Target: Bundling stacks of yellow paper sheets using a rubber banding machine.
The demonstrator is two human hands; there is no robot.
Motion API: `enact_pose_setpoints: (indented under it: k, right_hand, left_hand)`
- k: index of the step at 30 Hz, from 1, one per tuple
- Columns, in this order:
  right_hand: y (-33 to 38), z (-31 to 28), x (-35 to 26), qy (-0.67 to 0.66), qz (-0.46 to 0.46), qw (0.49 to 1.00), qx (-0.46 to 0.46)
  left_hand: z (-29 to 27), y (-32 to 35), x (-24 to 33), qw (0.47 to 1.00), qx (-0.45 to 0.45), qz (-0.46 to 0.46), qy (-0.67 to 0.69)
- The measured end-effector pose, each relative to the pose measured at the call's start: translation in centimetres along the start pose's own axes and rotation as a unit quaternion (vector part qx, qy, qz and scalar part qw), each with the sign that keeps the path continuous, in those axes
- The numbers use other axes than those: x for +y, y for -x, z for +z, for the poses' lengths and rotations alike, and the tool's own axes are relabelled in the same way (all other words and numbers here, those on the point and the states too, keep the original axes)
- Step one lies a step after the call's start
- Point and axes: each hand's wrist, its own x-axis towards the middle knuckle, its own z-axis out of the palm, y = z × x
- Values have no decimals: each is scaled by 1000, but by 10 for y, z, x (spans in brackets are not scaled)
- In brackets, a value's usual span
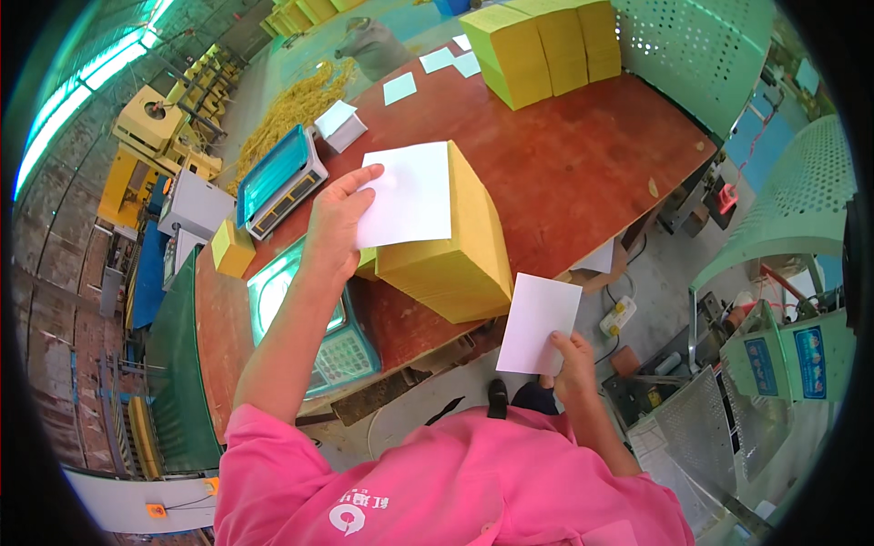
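— Reddish-brown, that surface (583,155); what sits on it?

— A tall yellow stack of sheets (460,246) near the front edge, with a white sheet (407,196) lying across its top. Further back stands a row of yellow stacks (546,45), and a few pale green cards (401,88) lie loose beside them.

— And the hands?

— The left hand (337,218) reaches over the near stack and pinches the left edge of that white sheet, thumb on top and fingers curled under it. The right hand (574,359) is low, off the edge of the surface, gripping a second white sheet (537,323) by its bottom corner; this sheet stands clear of the stack, just beside its lower right side.

— Anything under the left forearm?

— A blue-green weighing scale (341,350) with a keypad, at the front left. A second scale (278,182) lies behind it, next to a small white box (344,127) and a small yellow block (232,247).

— Beyond the surface?

— Green perforated panels (710,55) to the right, and yellow machines (155,118) at the far left. The pink sleeve (273,455) belongs to the person.
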Motion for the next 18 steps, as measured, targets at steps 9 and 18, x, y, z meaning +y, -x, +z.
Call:
enact_pose_setpoints:
  k: [9,18]
  right_hand:
    - [0,-1,6,-8,26,1000,-6]
    - [-4,-8,17,-22,20,1000,-8]
  left_hand:
    - [3,-4,-19,970,1,59,-237]
    - [9,-3,-15,879,-1,154,-452]
